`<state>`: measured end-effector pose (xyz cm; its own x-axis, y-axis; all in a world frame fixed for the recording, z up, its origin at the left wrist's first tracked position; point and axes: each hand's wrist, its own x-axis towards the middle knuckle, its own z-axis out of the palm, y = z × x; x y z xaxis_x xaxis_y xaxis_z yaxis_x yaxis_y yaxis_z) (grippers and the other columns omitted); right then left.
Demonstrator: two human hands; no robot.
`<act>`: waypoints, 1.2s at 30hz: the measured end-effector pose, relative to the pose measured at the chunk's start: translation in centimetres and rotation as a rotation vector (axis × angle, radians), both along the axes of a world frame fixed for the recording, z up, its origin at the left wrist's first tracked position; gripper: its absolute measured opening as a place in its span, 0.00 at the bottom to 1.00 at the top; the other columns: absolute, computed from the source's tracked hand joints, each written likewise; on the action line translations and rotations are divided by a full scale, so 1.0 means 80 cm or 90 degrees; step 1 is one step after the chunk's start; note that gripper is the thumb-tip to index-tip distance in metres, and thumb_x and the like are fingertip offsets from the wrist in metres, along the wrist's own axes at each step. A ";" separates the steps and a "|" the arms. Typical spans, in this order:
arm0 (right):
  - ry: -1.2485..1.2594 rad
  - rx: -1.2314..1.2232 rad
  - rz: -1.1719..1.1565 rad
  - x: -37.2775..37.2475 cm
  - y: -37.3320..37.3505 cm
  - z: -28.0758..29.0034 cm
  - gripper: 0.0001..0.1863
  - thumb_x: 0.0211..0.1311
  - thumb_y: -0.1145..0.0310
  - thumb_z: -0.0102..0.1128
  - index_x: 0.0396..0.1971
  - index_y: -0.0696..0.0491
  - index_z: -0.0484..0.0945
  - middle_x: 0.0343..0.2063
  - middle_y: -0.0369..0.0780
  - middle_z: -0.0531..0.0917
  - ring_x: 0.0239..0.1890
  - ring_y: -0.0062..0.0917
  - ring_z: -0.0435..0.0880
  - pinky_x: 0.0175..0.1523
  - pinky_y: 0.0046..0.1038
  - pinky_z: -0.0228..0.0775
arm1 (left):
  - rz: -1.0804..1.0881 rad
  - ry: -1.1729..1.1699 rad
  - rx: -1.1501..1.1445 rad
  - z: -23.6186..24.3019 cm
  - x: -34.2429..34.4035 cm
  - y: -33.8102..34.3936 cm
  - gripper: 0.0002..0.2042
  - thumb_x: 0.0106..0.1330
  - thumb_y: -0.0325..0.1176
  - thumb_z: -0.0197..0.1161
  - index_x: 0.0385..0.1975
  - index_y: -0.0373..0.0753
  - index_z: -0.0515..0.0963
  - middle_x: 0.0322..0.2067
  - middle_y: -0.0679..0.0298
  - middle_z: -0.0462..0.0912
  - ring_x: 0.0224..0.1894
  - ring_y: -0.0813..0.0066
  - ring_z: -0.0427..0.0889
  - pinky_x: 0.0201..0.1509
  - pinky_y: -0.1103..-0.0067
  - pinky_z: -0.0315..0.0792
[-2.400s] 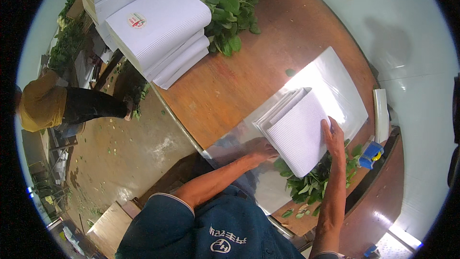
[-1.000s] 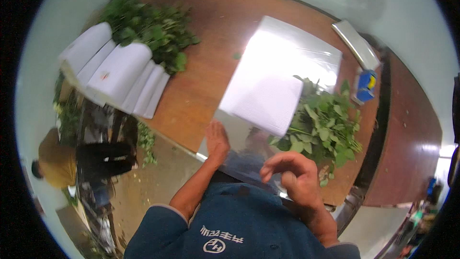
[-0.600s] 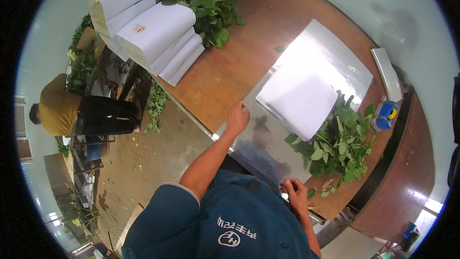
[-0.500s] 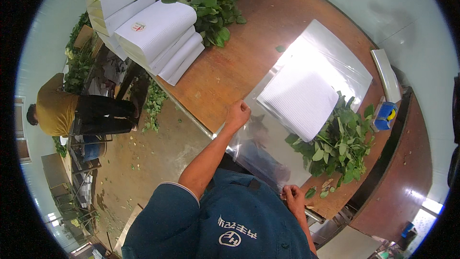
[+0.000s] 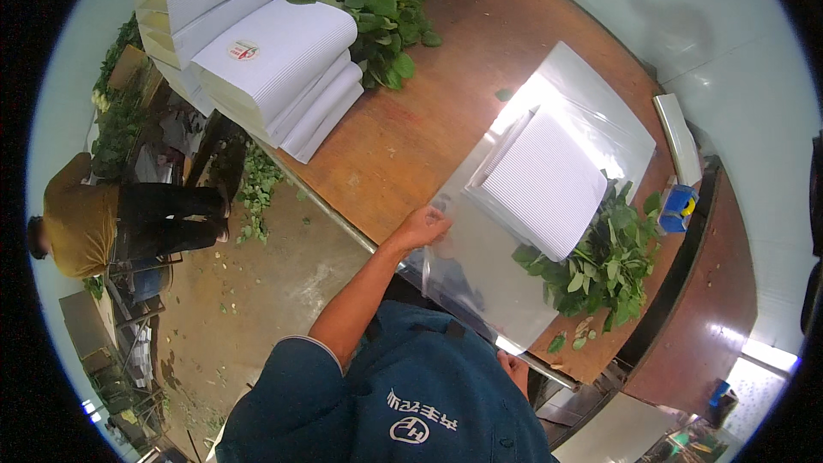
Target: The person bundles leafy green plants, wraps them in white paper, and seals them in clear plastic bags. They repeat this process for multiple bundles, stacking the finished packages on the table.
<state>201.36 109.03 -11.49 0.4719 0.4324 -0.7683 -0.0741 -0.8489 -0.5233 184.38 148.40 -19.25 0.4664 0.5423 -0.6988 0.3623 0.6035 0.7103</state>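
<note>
My left hand is closed in a pinch on the left edge of a clear plastic sheet spread over the table's near edge. Lower down, my right hand is partly hidden by my body; its fingers seem closed on the sheet's near corner. On the plastic lies a bundle in white corrugated paper, with leafy green stems sticking out at its right end. A film fold lies along the paper's left side.
Wrapped white bundles are stacked at the table's left, beside leafy stems. A blue tape dispenser and a pale roll sit at the right edge. Another person stands far left.
My left hand has drawn slightly toward me with the film edge. My right hand has dropped lower, near the table edge. The paper bundle's left side now shows film folded against it.
</note>
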 end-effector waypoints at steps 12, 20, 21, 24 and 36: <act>-0.178 0.224 0.051 -0.010 0.149 0.077 0.16 0.73 0.70 0.56 0.56 0.62 0.78 0.34 0.42 0.86 0.35 0.24 0.85 0.43 0.26 0.77 | -0.044 -0.144 -0.181 0.049 -0.046 -0.026 0.13 0.75 0.38 0.59 0.40 0.32 0.80 0.38 0.56 0.87 0.38 0.70 0.88 0.43 0.73 0.84; -0.535 0.336 0.276 -0.037 0.281 0.119 0.33 0.56 0.70 0.73 0.62 0.57 0.72 0.58 0.53 0.78 0.60 0.47 0.78 0.62 0.40 0.71 | 0.104 -0.359 -0.264 0.125 0.012 0.007 0.14 0.77 0.38 0.55 0.43 0.32 0.80 0.41 0.48 0.87 0.44 0.59 0.88 0.48 0.67 0.84; -0.517 0.329 0.246 -0.036 0.270 0.107 0.29 0.57 0.70 0.72 0.60 0.56 0.74 0.54 0.51 0.80 0.56 0.47 0.80 0.59 0.39 0.72 | 0.118 -0.352 -0.257 0.130 0.013 0.008 0.14 0.77 0.39 0.56 0.43 0.33 0.80 0.41 0.48 0.88 0.43 0.59 0.89 0.47 0.67 0.84; -0.494 0.323 0.190 -0.031 0.231 0.081 0.19 0.59 0.72 0.70 0.51 0.55 0.79 0.45 0.48 0.85 0.46 0.46 0.84 0.52 0.39 0.75 | 0.107 -0.325 -0.262 0.137 -0.001 0.003 0.14 0.77 0.38 0.54 0.43 0.32 0.80 0.41 0.47 0.88 0.43 0.58 0.89 0.45 0.66 0.84; -0.462 0.347 0.229 -0.036 0.205 0.111 0.12 0.57 0.78 0.66 0.43 0.55 0.82 0.40 0.44 0.86 0.45 0.42 0.84 0.50 0.38 0.76 | 0.068 -0.044 -0.273 0.129 -0.079 -0.022 0.13 0.75 0.39 0.54 0.44 0.34 0.79 0.41 0.49 0.88 0.42 0.60 0.89 0.44 0.67 0.84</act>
